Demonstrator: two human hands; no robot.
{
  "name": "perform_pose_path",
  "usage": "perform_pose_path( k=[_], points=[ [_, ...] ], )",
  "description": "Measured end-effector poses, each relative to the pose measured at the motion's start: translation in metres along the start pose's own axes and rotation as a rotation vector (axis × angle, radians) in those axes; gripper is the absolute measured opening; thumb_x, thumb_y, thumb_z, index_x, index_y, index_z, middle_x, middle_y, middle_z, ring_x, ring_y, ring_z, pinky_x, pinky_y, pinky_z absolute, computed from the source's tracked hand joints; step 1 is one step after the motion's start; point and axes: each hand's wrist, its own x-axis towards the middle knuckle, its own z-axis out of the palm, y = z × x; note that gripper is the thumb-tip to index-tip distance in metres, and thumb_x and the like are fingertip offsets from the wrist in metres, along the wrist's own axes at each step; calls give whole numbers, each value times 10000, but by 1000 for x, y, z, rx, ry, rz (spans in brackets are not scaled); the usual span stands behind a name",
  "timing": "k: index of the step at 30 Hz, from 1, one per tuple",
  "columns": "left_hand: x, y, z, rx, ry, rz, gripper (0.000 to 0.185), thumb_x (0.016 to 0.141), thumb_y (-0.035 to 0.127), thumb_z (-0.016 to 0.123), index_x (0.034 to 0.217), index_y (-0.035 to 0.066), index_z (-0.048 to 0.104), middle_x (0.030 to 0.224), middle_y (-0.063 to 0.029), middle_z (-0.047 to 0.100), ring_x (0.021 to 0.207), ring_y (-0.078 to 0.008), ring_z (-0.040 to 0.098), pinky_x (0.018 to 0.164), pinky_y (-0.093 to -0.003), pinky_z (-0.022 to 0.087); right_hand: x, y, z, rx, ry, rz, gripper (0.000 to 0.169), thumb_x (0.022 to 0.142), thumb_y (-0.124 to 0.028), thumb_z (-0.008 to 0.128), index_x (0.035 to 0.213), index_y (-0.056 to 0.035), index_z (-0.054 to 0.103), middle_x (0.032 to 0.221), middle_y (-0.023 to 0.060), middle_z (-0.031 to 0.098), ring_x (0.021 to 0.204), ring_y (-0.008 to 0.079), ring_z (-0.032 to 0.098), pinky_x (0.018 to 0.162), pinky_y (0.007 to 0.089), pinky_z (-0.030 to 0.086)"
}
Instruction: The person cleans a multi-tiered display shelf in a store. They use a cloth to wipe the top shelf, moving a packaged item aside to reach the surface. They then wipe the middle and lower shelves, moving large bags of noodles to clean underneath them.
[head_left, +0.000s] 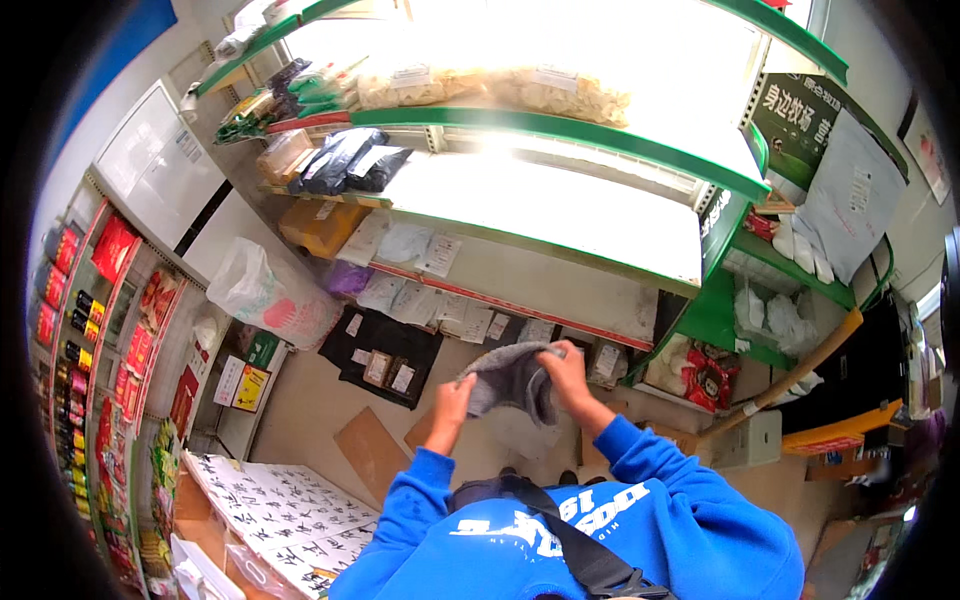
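Between my two hands, at chest height over the floor, hangs a grey fabric item (504, 381), perhaps a knitted hat or neck warmer. My left hand (451, 406) pinches its left edge, thumb uppermost. At the upper right edge, my right hand (568, 376) grips it with bent fingers. The fabric sags between the hands and curves open, with a fold hanging at its right side. Below it, a clear plastic bag (521, 435) seems to lie near my feet, partly hidden by the fabric.
A shelf rack with green edges (525, 124) stands ahead, holding labelled parcels (345, 161). On the floor lie a black bag with boxes (382, 352) and flat cardboard (371, 450). Goods shelves (112, 322) line the left; a brown pole (787, 371) leans at right.
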Motion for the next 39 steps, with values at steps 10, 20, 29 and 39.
perform_pose_path(
  k=[10, 20, 29, 39],
  points=[
    [-18, 13, 26, -631, -66, -169, 392, 763, 158, 682, 1112, 38, 550, 1017, -61, 626, 920, -174, 599, 792, -324, 496, -40, -13, -5, 39, -569, -4, 491, 806, -264, 693, 1184, 30, 584, 956, 78, 658, 855, 141, 599, 776, 294, 487],
    [-19, 30, 19, -703, -383, -89, 570, 765, 185, 712, 1210, -5, 412, 1117, -121, 561, 977, -204, 568, 820, -334, 477, -51, -11, 30, 938, -525, 549, 670, 877, -531, 539, 1311, -30, 447, 1272, 136, 538, 1166, 271, 521, 1015, 445, 397],
    [-11, 25, -43, 350, -45, 370, 758, 710, 367, 766, 1265, 17, 387, 1240, -216, 463, 1097, -391, 505, 906, -422, 431, -45, 26, 75, 567, -81, 359, 319, 825, -133, 688, 1107, -9, 605, 1040, 86, 653, 912, 195, 634, 805, 327, 512],
    [-7, 21, -82, -66, -325, 321, 807, 699, 243, 808, 1349, 28, 381, 1204, -156, 558, 1107, -251, 544, 931, -361, 440, -48, -45, 118, 226, -490, 230, 393, 821, -315, 707, 1029, 14, 655, 940, 62, 668, 839, 125, 610, 767, 266, 490]
  ],
)
